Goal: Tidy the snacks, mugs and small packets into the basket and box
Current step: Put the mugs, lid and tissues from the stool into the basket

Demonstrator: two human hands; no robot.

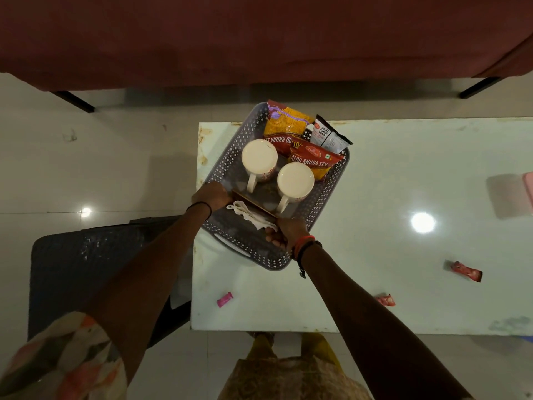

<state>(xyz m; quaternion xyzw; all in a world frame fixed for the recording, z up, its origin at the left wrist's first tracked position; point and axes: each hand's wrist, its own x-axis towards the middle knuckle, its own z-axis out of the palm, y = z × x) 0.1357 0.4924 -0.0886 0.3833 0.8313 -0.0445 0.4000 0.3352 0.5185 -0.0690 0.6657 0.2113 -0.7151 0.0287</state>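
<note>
both hands grip the box ends inside the basket; loose packets lie nearer the right hand.

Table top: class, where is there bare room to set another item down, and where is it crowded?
Bare room: the wide stretch of table right of the basket, up to the red packets; also the near strip between the basket and the pink packet. Crowded: inside the basket, filled by two mugs, snack bags and both hands.
</note>
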